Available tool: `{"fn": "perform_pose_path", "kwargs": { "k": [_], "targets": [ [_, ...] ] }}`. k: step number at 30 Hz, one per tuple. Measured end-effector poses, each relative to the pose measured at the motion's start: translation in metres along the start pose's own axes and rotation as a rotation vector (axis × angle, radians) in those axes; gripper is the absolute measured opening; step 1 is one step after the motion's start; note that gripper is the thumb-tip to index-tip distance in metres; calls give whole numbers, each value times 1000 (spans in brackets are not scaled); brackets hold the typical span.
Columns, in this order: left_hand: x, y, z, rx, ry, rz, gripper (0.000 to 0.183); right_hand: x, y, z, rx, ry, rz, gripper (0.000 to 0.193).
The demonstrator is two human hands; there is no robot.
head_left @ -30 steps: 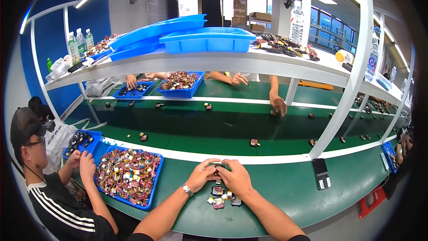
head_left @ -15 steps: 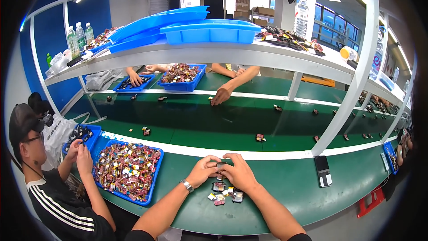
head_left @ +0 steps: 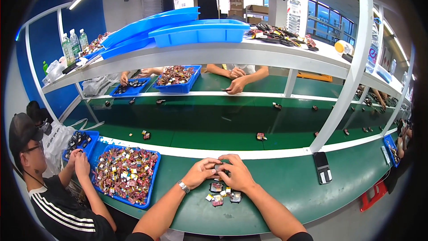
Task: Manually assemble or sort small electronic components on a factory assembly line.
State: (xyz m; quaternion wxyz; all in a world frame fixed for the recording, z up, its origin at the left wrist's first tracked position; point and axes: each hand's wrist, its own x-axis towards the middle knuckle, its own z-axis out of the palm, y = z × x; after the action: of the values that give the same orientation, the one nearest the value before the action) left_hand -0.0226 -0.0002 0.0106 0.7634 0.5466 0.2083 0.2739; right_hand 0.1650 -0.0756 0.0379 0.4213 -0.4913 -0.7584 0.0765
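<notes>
My left hand (head_left: 200,172) and my right hand (head_left: 237,174) meet over the green work surface (head_left: 276,187). Between their fingertips they pinch a small dark casing (head_left: 218,168), partly hidden by the fingers. Just below my hands lies a small cluster of similar dark-framed pieces: one casing (head_left: 216,187) closest to my fingers, another one (head_left: 236,197) by my right wrist, and a reddish one (head_left: 217,201) nearer to me. Small white-and-yellow tabs (head_left: 208,197) lie among them.
A blue tray (head_left: 154,183) heaped with red, white and yellow parts stands at left, beside a person (head_left: 58,196) working. A phone-like black device (head_left: 322,168) lies at right. Beyond a white rail (head_left: 191,152), scattered parts lie on the green belt (head_left: 200,125). An upright post (head_left: 343,98) supports the shelf (head_left: 267,53).
My hands stay together on the small casing, with slight finger movement. Across the belt, another person's hand has drawn back from the belt toward the far rail. The view has shifted slightly.
</notes>
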Motion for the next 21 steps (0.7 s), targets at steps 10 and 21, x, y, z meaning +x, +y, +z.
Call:
{"fn": "perform_pose_path", "kwargs": {
  "k": [10,21],
  "targets": [
    [2,-4,1,-49,36,9,29,-7,-1,11,49,118,66,12],
    [2,-8,-2,-68,38,24,28,-9,-3,28,94,218,145,12]
  ]
}}
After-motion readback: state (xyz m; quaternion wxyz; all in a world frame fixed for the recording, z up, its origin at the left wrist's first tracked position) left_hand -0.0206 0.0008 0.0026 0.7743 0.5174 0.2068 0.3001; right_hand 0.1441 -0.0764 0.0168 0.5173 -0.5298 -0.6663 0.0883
